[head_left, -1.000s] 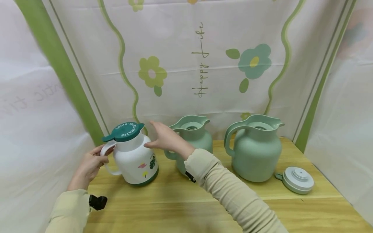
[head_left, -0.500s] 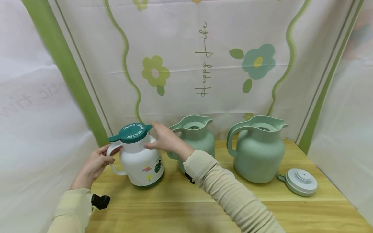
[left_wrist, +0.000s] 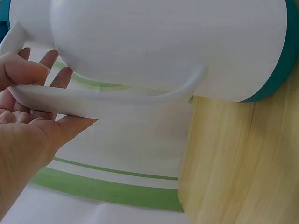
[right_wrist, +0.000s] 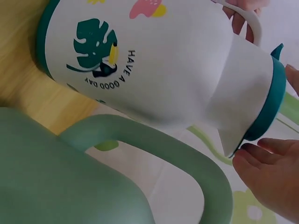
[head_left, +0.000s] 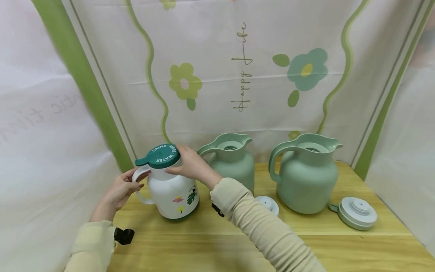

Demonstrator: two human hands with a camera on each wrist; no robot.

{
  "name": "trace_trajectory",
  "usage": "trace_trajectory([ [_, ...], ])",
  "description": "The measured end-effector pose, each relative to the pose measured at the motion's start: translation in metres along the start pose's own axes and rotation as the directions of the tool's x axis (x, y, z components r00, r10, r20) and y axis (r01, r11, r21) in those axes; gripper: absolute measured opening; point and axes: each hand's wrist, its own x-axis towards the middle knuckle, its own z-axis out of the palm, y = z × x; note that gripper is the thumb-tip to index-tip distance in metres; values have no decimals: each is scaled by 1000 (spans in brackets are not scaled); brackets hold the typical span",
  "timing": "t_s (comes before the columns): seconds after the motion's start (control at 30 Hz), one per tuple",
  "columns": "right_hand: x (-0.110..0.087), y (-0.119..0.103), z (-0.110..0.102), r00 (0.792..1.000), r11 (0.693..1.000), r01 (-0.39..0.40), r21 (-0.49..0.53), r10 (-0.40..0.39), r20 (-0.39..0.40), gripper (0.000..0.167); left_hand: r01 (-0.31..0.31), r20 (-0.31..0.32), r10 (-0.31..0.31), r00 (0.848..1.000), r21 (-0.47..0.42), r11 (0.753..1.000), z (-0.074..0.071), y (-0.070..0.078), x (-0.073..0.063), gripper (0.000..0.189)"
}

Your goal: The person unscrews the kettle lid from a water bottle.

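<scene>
A white insulated jug point(head_left: 171, 190) with a dark green lid point(head_left: 162, 155) and printed pictures stands upright on the wooden table point(head_left: 170, 247). My left hand point(head_left: 120, 189) grips its white handle point(left_wrist: 60, 99), thumb on one side and fingers on the other. At the spout side, my right hand point(head_left: 195, 163) is spread around the lid, thumb in front of the neck in the head view. In the right wrist view its fingertips lie right by the spout point(right_wrist: 232, 142); firm contact cannot be made out. The lid sits on the jug.
Two light green jugs with open tops, a middle one point(head_left: 234, 166) and a right one point(head_left: 306, 181), stand at the back. A loose lid point(head_left: 268, 204) lies partly behind my right sleeve; another lid point(head_left: 358, 212) lies at right. Printed cloth point(head_left: 217, 75) hangs behind.
The right hand has closed in on the lid and now covers its spout-side tip. The view has shifted slightly left, and the middle loose lid has come into sight. The left hand keeps its grip.
</scene>
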Motion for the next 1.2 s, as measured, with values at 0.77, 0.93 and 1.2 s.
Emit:
trace_trajectory([
  [0.77, 2, -12, 32, 964, 917, -116, -381, 12, -266, 100, -32, -146, 51, 988, 129, 991, 18, 1, 2, 62],
  [0.93, 2, -18, 35, 947, 851, -201, -485, 42, -319, 101, -56, -129, 77, 989, 161, 985, 16, 0, 3, 57],
  [1.2, 4, -20, 32, 943, 829, -244, -503, 82, -323, 97, -46, -96, 65, 993, 187, 981, 18, 2, 5, 62],
])
